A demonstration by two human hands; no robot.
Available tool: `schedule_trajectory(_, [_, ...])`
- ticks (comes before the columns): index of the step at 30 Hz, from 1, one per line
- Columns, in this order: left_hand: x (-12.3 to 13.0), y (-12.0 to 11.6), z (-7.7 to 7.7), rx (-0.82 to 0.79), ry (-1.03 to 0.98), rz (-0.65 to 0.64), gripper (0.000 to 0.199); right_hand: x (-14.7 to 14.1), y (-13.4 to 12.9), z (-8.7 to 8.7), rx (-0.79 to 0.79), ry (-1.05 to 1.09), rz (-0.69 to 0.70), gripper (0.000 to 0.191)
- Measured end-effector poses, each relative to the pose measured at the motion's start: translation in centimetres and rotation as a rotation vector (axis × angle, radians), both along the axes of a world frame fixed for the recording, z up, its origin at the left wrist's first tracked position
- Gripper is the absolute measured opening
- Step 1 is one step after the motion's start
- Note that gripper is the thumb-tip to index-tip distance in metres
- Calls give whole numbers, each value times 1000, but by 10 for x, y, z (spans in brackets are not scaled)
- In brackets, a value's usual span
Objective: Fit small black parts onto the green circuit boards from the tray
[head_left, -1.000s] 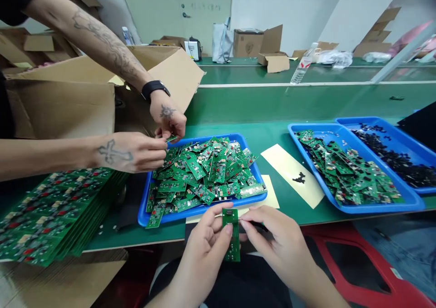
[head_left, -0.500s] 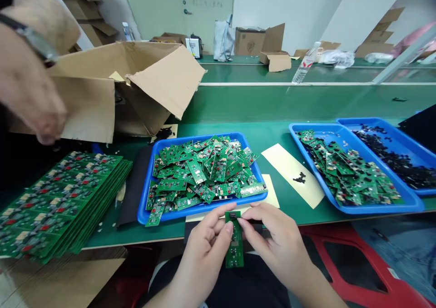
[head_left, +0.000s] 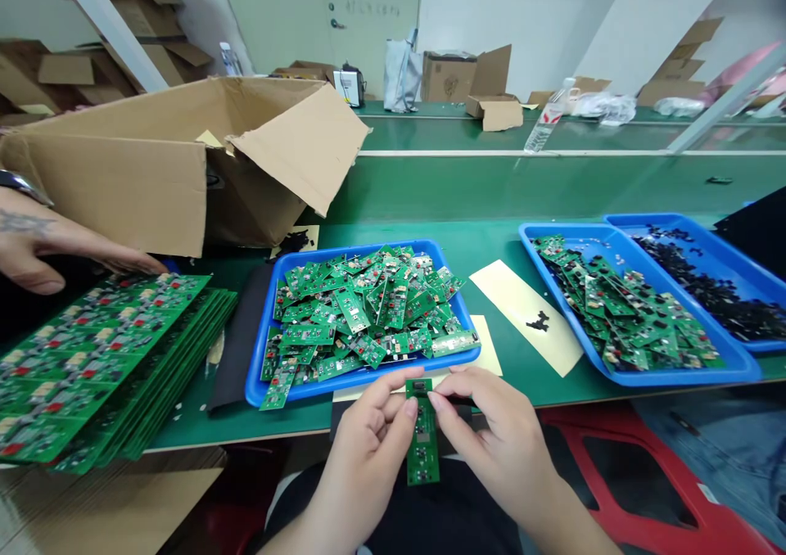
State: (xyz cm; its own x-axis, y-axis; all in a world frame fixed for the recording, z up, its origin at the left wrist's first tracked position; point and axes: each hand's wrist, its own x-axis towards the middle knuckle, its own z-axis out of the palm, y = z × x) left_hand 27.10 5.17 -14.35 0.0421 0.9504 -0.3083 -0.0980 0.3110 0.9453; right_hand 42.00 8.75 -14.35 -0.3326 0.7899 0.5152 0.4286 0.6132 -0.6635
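We find the board (head_left: 422,436) at the bottom centre of the frame, roughly upright and raised in front of the bench (head_left: 485,240). The left hand (head_left: 376,436) is clamped on its left side, thumb on the face and fingers behind. The right hand (head_left: 500,424) has thumb and forefinger drawn together at the upper right edge; we cannot tell whether they grip the board or a small part. A black component (head_left: 420,385) sits near its top end.

Just beyond, at mid-frame, we record a blue tray (head_left: 264,338) heaped with loose boards (head_left: 368,309). At centre right, a paper strip (head_left: 521,309) bears a black cluster (head_left: 539,321). Right of it, a second tray (head_left: 740,367) contains more boards (head_left: 639,318), and a third tray (head_left: 734,254) contains black parts (head_left: 712,285).

At lower left we note a stack of panels (head_left: 92,350). A co-worker's hand (head_left: 55,244) is at its back edge, contact unclear. A carton (head_left: 116,187) stands open at upper left.
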Motion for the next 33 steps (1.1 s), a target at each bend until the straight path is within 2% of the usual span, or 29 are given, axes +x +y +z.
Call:
schedule_trajectory(14, [1, 1, 2, 10, -14, 43, 40, 1, -1, -4, -48, -13, 27, 14])
schedule_trajectory(20, [1, 2, 7, 3, -24, 11, 36, 0, 1, -4, -16, -11, 21, 13])
schedule_trajectory(25, [1, 3, 13, 19, 5, 37, 29, 0, 1, -6, -17, -33, 30, 13])
schedule_trajectory(33, [1, 7, 10, 34, -46, 71, 23, 4, 2, -2, 15, -72, 63, 12])
